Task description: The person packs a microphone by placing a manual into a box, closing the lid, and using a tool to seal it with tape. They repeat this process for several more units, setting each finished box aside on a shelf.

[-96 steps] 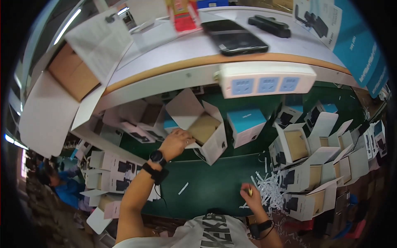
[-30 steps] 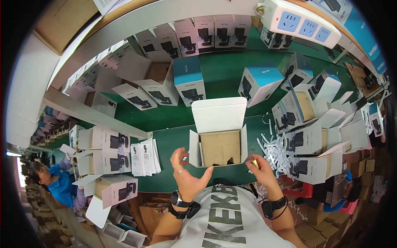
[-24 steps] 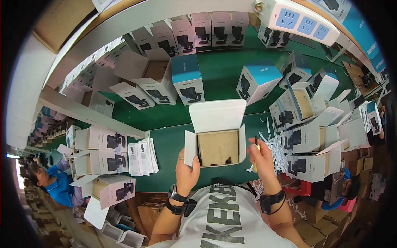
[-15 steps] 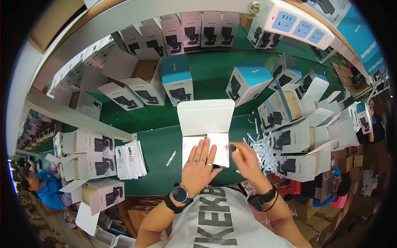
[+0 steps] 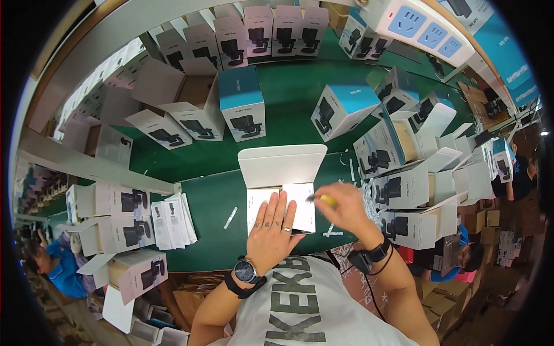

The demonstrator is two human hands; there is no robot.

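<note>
In front of me on the green table lies a white carton [image 5: 300,196], its wide lid flap [image 5: 283,164] raised at the far side. My left hand [image 5: 271,230] presses flat on the carton's near part, fingers stretched out, with a ring on one of them. Just right of the carton, my right hand [image 5: 348,210] grips a small yellow-handled tool [image 5: 328,200]; its dark tip points left toward the carton's edge. The tool's exact kind is too small to make out. Between my left hand and the flap, a narrow gap shows in the carton's top.
Printed boxes [image 5: 242,109] line the table's far side. Open cartons [image 5: 404,190] and shredded paper [image 5: 371,205] stand close on the right. White leaflets [image 5: 174,222] and a paper strip [image 5: 231,218] lie left. A power strip [image 5: 427,32] hangs at top right. People sit on both sides.
My right hand has moved up and slightly left, bringing the yellow tool to the carton's right edge. My left hand stays flat on the carton. The whole view has shifted slightly.
</note>
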